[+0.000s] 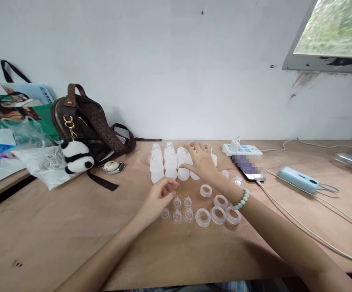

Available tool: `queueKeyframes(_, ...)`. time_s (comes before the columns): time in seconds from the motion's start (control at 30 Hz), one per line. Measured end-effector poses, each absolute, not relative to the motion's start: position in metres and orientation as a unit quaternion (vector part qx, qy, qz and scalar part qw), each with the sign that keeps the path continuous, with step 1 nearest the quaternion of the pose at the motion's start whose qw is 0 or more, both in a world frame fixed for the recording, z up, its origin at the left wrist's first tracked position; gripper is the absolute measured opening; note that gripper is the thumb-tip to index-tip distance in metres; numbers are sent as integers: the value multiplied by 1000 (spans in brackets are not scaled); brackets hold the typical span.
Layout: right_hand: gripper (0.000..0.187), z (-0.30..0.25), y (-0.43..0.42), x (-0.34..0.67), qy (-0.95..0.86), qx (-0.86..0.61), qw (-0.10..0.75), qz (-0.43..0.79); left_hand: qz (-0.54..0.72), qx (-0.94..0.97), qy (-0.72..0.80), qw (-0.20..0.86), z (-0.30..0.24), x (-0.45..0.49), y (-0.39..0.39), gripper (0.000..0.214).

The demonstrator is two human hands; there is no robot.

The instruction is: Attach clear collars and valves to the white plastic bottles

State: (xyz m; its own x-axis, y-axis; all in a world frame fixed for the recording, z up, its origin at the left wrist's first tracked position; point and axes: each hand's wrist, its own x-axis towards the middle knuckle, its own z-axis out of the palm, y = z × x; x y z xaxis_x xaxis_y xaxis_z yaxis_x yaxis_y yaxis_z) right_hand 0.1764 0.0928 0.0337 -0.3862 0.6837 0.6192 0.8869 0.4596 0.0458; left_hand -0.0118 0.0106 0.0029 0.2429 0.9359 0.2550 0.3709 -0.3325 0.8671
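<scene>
Translucent white bottle-shaped pieces with rounded bulges (170,162) stand in rows near the wall. Over the right-hand ones, my right hand (201,160) reaches with its fingers spread; whether it touches them I cannot tell. It wears a bracelet of pale beads (242,200). Just in front of the rows is my left hand (159,196), fingers loosely bent and thumb apart, with nothing visible in it. Close by it lie several clear round pieces with thin pointed tips (177,216). Translucent rings (203,217) are laid out below my right forearm. Clear domes (237,181) sit partly behind that arm.
On the left are a brown backpack (81,117) with a panda plush (77,157), a plastic bag (46,166) and a computer mouse (113,167). To the right lie a power strip (247,150), a phone (245,168), a blue power bank (298,179) and a cable (303,231).
</scene>
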Motion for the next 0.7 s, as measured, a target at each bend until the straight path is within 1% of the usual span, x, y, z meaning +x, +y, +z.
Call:
queueKeyframes(0.1, 53, 42, 80, 183, -806, -479, 285, -197, 380, 726, 466, 335, -5, -14, 14, 28)
queueKeyframes(0.13, 51, 45, 74, 186, -806, -475, 293, -198, 372, 731, 466, 331, -7, -15, 15, 32)
queueKeyframes(0.17, 45, 48, 67, 191, -807, -469, 299, -197, 361, 738, 465, 329, -10, -16, 16, 36)
queueKeyframes(0.23, 26, 50, 54, 200, -821, -459, 282, -189, 334, 753, 459, 332, -16, -19, 18, 37)
queueKeyframes(0.27, 18, 49, 47, 206, -835, -456, 250, -179, 323, 759, 456, 335, -18, -20, 18, 35)
queueKeyframes(0.37, 12, 36, 33, 219, -876, -445, 116, -145, 292, 770, 452, 343, -23, -21, 19, 25)
queueKeyframes(0.43, 8, 21, 29, 224, -886, -437, 73, -134, 282, 772, 457, 340, -24, -22, 19, 22)
queueKeyframes(0.57, 11, -3, 33, 227, -894, -427, 68, -119, 285, 770, 468, 327, -19, -20, 17, 13)
queueKeyframes(0.63, 8, -6, 36, 228, -893, -428, 76, -114, 300, 761, 468, 336, -14, -18, 15, 9)
queueKeyframes(0.67, 4, -5, 36, 228, -892, -430, 90, -111, 311, 752, 466, 346, -10, -16, 15, 10)
queueKeyframes(0.7, 7, -3, 36, 228, -889, -430, 120, -103, 326, 742, 464, 359, -7, -15, 14, 11)
